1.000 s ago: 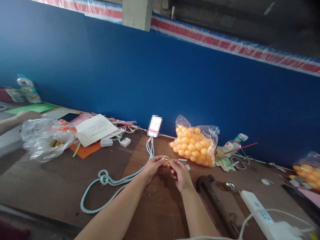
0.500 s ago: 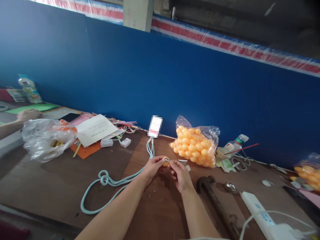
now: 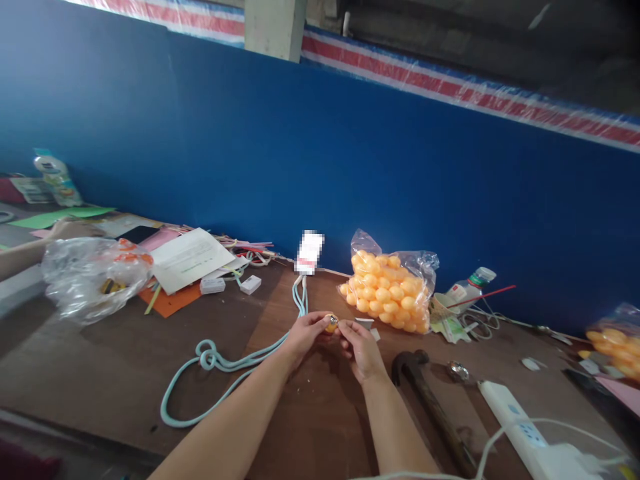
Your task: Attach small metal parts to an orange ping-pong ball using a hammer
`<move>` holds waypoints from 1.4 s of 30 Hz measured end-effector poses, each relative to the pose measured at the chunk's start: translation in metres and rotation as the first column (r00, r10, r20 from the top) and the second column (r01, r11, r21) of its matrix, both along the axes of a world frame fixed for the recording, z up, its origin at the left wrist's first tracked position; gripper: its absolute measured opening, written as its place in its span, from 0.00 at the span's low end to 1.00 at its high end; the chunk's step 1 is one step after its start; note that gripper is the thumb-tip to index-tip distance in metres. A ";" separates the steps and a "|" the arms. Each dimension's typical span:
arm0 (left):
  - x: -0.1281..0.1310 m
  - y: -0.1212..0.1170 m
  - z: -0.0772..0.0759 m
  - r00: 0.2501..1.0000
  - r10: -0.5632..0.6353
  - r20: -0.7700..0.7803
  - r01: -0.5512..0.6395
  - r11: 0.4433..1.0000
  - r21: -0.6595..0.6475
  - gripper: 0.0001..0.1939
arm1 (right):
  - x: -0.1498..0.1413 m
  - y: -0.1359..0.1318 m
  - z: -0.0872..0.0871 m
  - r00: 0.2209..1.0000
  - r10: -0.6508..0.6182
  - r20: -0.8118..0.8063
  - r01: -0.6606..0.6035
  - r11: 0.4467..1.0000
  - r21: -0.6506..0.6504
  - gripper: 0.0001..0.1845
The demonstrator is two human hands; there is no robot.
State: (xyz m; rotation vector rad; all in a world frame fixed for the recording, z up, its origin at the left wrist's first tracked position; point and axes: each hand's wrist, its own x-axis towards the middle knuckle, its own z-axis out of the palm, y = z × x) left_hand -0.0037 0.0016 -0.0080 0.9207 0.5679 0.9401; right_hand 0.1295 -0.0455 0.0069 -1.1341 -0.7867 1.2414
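Note:
Between the fingers of my left hand (image 3: 306, 339) is a small orange ball (image 3: 331, 328) with a shiny silver part facing right. My right hand (image 3: 364, 350) is pinched closed against the silver side; whatever its fingertips hold there is too small to make out. Both hands are just above the brown table (image 3: 320, 427). Behind them, a clear bag of orange balls (image 3: 385, 293) leans near the blue partition. A light-blue lanyard (image 3: 235, 365) lies looped left of my left arm, its badge (image 3: 309, 253) propped against the partition.
To the right are a claw hammer (image 3: 430, 400), a crumpled silver piece (image 3: 457, 371) and a white power strip (image 3: 515, 417) with cables. A bottle (image 3: 473, 287) stands behind. At left, another person's hand (image 3: 70, 230) is beside a clear plastic bag (image 3: 90, 283) and papers (image 3: 193, 260).
My hands keep nearly the same grip and place. At far left, the other person's hand has shifted slightly to the right. The view has moved a little.

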 end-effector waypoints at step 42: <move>0.000 -0.001 0.003 1.000 0.020 0.004 -0.020 1.000 -0.013 0.22 | -0.001 -0.003 0.004 1.000 0.021 -0.013 -0.021 1.000 -0.011 0.14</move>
